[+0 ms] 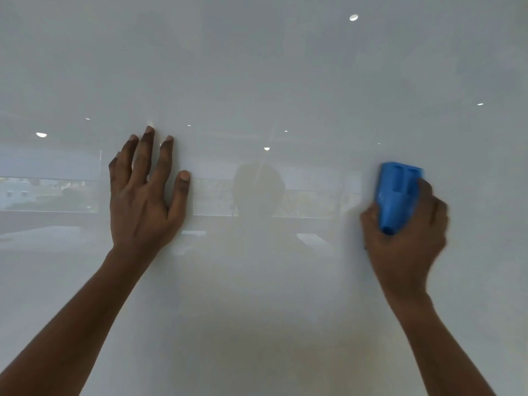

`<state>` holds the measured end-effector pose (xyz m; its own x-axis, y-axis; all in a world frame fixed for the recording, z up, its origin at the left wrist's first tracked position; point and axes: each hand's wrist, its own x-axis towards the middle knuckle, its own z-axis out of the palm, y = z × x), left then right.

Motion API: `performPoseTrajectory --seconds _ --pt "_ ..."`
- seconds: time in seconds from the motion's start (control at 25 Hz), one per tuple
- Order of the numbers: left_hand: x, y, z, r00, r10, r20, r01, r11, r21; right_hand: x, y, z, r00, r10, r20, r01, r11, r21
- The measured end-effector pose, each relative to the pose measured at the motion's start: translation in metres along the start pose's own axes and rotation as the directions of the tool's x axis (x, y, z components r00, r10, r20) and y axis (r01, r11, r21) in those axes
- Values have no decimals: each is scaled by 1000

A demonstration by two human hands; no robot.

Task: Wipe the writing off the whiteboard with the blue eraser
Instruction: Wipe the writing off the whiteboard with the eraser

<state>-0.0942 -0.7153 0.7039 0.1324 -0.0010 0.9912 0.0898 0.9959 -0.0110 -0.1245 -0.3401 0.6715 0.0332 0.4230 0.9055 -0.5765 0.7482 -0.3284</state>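
Note:
A glossy whiteboard (285, 67) fills the whole view, and I see no writing on it. My right hand (405, 247) grips the blue eraser (397, 195) at the right, thumb on its left side and fingers wrapped over its right side. The eraser is pressed against the board, and the hand looks slightly blurred. My left hand (145, 192) lies flat on the board at the left, fingers spread and pointing up, holding nothing.
The board's surface mirrors the room behind me: ceiling lights, a window band and a faint silhouette of a person between my hands. No board edge or tray is in view.

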Motion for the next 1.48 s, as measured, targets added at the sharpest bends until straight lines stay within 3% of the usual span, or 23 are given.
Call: performPoseTrajectory --seconds 0.12,0.2,0.36,0.48,0.6,0.68,0.8,0.92,1.04,1.16,1.24,1.28,1.36,1.4,1.48 --pt "0 -1 -1 999 -20 26 20 1000 -4 2 34 -15 981 177 -77 -179 984 -14" --pt "-1 -1 0 999 -32 33 32 999 1 -12 28 -11 974 194 -115 -197 980 -18" --pt "-1 0 2 999 -36 31 35 999 7 -93 -52 24 999 -29 14 27 994 108" --pt "-1 -3 0 999 -17 36 18 1000 -7 -158 -115 41 912 -337 234 309 939 149" --pt "-2 -4 0 999 -20 41 21 1000 -23 -162 -111 39 876 -403 265 373 914 156" --pt "-1 -5 -1 999 -20 37 21 999 -29 -150 -77 25 921 -332 203 307 941 143" --pt "0 -6 0 999 -11 52 13 999 -36 -117 13 -9 1000 -29 13 28 999 45" --pt "-2 -3 3 999 -40 34 41 999 -26 -83 79 -41 973 203 -113 -215 971 -108" --pt "-3 0 5 999 -50 19 50 999 -3 -85 72 -36 950 282 -136 -297 948 -113" --pt "-3 1 4 999 -46 23 46 999 4 -120 16 -6 982 168 -89 -171 985 -34" --pt "-4 2 3 997 -65 35 66 998 -5 -156 -40 16 999 -29 14 29 999 43" --pt "-3 1 3 997 -69 44 69 998 -9 -176 -68 24 982 -170 82 165 985 56" --pt "-2 -3 1 997 -47 57 48 999 -11 -209 -105 30 876 -425 226 414 905 96" --pt "-2 -6 1 997 -29 65 30 999 -13 -215 -112 32 833 -483 270 468 875 121" --pt "-2 -8 0 996 -7 87 10 999 -30 -210 -103 31 825 -494 275 473 870 142"
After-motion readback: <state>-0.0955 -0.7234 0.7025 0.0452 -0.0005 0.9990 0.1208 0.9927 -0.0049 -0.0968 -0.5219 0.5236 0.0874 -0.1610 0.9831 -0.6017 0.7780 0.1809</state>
